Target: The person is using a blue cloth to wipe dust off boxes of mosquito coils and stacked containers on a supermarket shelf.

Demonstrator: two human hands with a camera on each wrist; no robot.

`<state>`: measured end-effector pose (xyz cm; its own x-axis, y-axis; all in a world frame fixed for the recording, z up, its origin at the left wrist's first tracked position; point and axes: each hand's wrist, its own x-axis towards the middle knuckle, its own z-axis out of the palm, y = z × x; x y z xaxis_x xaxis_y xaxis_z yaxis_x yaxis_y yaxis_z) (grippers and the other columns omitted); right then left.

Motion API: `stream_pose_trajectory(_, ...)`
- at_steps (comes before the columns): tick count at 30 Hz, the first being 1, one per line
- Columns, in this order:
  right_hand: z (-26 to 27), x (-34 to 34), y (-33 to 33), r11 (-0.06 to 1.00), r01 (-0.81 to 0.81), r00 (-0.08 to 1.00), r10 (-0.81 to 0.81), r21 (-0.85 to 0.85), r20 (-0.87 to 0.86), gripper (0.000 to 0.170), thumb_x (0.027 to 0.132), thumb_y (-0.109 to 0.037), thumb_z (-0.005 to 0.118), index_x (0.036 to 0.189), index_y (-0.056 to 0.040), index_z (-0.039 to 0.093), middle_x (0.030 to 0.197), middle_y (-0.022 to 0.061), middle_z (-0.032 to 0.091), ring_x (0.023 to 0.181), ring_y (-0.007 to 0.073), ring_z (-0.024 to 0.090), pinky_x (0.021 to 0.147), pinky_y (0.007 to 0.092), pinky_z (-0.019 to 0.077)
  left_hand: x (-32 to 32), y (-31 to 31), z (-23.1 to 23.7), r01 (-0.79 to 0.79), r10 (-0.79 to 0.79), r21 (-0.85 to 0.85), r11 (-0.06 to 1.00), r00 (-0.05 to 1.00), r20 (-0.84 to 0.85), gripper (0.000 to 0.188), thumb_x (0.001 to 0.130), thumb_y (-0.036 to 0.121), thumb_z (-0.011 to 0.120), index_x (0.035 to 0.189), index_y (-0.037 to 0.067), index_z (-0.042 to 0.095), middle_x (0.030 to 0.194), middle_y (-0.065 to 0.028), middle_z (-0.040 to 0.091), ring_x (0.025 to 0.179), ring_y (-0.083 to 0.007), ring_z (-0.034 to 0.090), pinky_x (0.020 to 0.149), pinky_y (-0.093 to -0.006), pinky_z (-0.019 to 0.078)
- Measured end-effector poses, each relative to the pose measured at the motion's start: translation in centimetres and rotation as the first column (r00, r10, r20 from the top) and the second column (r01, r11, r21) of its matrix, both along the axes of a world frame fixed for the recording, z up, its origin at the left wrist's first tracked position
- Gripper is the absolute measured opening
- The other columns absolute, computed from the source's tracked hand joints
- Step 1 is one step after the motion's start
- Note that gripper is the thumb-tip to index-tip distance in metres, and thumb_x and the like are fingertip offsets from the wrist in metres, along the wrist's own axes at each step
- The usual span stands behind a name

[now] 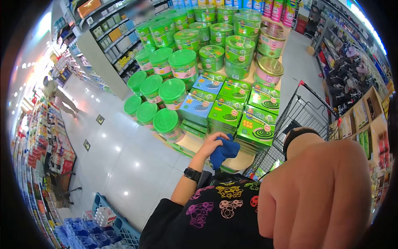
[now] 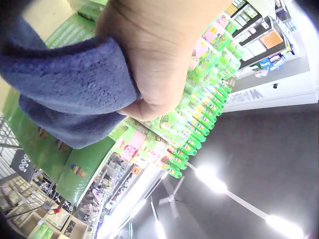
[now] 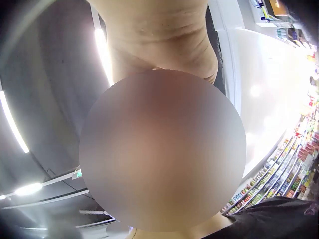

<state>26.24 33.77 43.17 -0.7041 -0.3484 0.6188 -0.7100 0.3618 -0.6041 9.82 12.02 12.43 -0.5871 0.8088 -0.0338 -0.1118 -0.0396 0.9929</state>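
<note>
My left hand [image 1: 212, 144] pinches a bunched dark blue cloth [image 1: 224, 152] in front of the near edge of a display of green goods. In the left wrist view the thumb and fingers of that hand [image 2: 154, 55] curl round the cloth [image 2: 75, 82]. Flat green boxes [image 1: 253, 126] and blue boxes [image 1: 197, 106] lie stacked just beyond it. My right hand [image 1: 317, 191] is raised very close to the head camera, its back showing and its fingertips out of sight. The right wrist view has this hand [image 3: 159, 37] above a large blurred circle.
Round green-lidded tubs [image 1: 166, 120] stand at the display's left. A wire shopping cart [image 1: 304, 106] is at its right. Water packs [image 1: 89, 232] and a blue crate [image 1: 124, 228] are at the lower left. A person [image 1: 58, 93] stands in the left aisle, and shelves line both sides.
</note>
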Motion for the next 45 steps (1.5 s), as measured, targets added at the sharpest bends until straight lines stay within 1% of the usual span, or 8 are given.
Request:
stream_pose_trajectory(6,-0.8,-1.3,1.0,0.959,0.276,0.961,-0.274,0.061,-0.044,0.026,0.079,-0.015,0.057,0.101,-0.0029,0.054,0.093,0.0073,0.057,0.084,0.0161,0.055,0.069,0.0290,0.0455,0.3,-0.3,-0.7,-0.027,0.027,0.023,0.999,1.000,0.004,0.025,0.069,0.006,0.051,0.092,0.003,0.060,0.094,-0.0066,0.061,0.091,-0.0172,0.055,0.084,-0.0282,0.0418)
stream_pose_trajectory(8,-1.0,-1.6,1.0,0.946,0.317,0.947,-0.313,0.062,-0.068,0.026,0.079,-0.016,0.057,0.102,-0.0030,0.054,0.093,0.0074,0.057,0.084,0.0162,0.055,0.069,0.0290,0.0456,-1.0,-0.4,-2.8,0.043,-0.034,0.037,0.998,0.978,-0.208,0.030,0.069,0.007,0.050,0.097,0.003,0.059,0.100,-0.0060,0.060,0.091,-0.0164,0.055,0.082,-0.0282,0.0427)
stream_pose_trajectory(10,-1.1,-1.7,1.0,0.938,0.342,0.938,-0.336,0.061,-0.087,0.026,0.079,-0.016,0.057,0.102,-0.0030,0.054,0.093,0.0075,0.057,0.084,0.0162,0.055,0.069,0.0291,0.0456,-0.9,-0.7,-1.9,0.056,-0.056,-0.008,0.998,0.982,-0.183,0.029,0.070,0.008,0.050,0.097,0.004,0.059,0.097,-0.0063,0.060,0.089,-0.0172,0.056,0.081,-0.0293,0.0432)
stream_pose_trajectory(28,-1.8,-2.7,-2.5,0.959,0.249,0.965,-0.234,0.136,-0.118,0.028,0.080,-0.018,0.057,0.104,-0.0033,0.053,0.095,0.0081,0.056,0.086,0.0170,0.055,0.069,0.0295,0.0461,-1.6,-3.0,-2.7,0.096,-0.116,-0.095,0.991,0.963,-0.244,0.026,0.069,0.009,0.053,0.093,0.004,0.059,0.096,-0.0075,0.061,0.092,-0.0175,0.056,0.083,-0.0294,0.0427)
stream_pose_trajectory(33,-2.1,-2.8,-2.6,0.960,0.241,0.967,-0.226,0.141,-0.116,0.029,0.080,-0.018,0.057,0.104,-0.0034,0.053,0.095,0.0082,0.056,0.087,0.0172,0.055,0.070,0.0296,0.0463,-1.4,-3.9,-1.4,0.108,-0.124,-0.127,0.986,0.985,-0.122,0.027,0.069,0.006,0.051,0.095,0.003,0.059,0.097,-0.0076,0.060,0.095,-0.0177,0.054,0.085,-0.0291,0.0411)
stream_pose_trajectory(41,-1.3,-3.8,-3.9,0.971,0.202,0.971,-0.182,0.128,-0.154,0.030,0.080,-0.019,0.057,0.105,-0.0036,0.053,0.096,0.0085,0.056,0.087,0.0175,0.055,0.070,0.0297,0.0465,-2.3,-5.0,-1.5,0.023,-0.030,-0.122,0.992,0.998,-0.057,0.024,0.073,0.007,0.050,0.095,0.003,0.060,0.095,-0.0074,0.059,0.090,-0.0166,0.054,0.082,-0.0275,0.0417)
stream_pose_trajectory(44,-0.8,-3.9,-4.4,0.981,0.163,0.973,-0.142,0.108,-0.182,0.030,0.080,-0.019,0.057,0.105,-0.0036,0.052,0.096,0.0086,0.056,0.088,0.0176,0.055,0.070,0.0298,0.0466,-3.2,-5.7,-3.3,-0.136,0.121,-0.118,0.984,0.984,-0.132,0.023,0.076,0.012,0.051,0.096,0.003,0.060,0.094,-0.0077,0.059,0.089,-0.0159,0.053,0.081,-0.0275,0.0415)
stream_pose_trajectory(45,-0.8,-4.1,-5.1,0.982,0.154,0.973,-0.131,0.109,-0.192,0.030,0.080,-0.019,0.057,0.105,-0.0037,0.052,0.096,0.0086,0.056,0.088,0.0177,0.055,0.070,0.0298,0.0466,-3.2,-6.2,-2.3,-0.190,0.191,-0.175,0.966,0.981,-0.008,0.026,0.080,0.018,0.051,0.100,0.003,0.058,0.099,-0.0095,0.058,0.095,-0.0181,0.052,0.085,-0.0293,0.0398)
